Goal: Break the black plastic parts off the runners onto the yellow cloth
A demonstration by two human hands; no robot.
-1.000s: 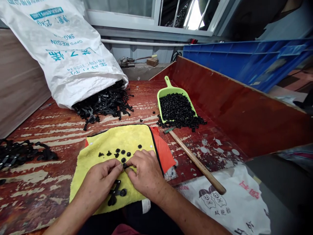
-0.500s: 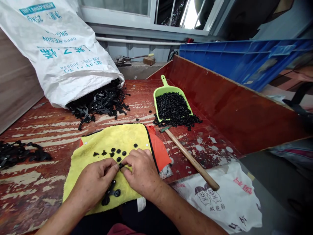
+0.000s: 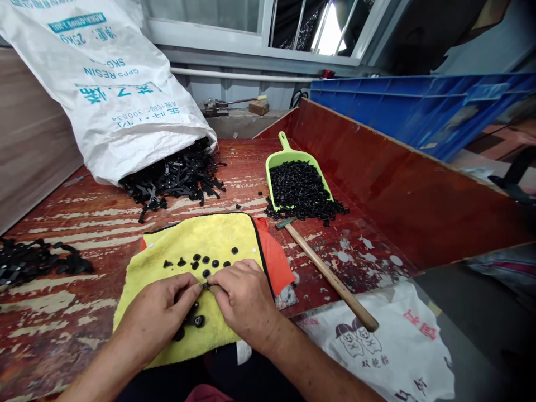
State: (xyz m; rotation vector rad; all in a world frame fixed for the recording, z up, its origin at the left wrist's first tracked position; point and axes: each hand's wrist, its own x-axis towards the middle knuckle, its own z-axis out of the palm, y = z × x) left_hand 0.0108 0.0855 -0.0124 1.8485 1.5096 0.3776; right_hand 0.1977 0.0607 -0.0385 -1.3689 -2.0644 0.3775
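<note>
Left hand [image 3: 164,306] and right hand [image 3: 243,298] pinch what seems one black piece [image 3: 205,285], a disc [image 3: 226,264] now showing beside the right

Both hands [image 3: 247,296] are bare, as are the wrists and the forearms [image 3: 320,357], the latter uncovered as far as the lower part of the view; several small spots mark the right forearm. The lower clothing [image 3: 268,381], visible across the lap, is plain and very dark, near black with a bluish cast, its cut lost in shadow. A small area of maroon cloth [image 3: 207,393] shows at bottom centre, its upper edge rounded; garment type cannot be determined.
</note>
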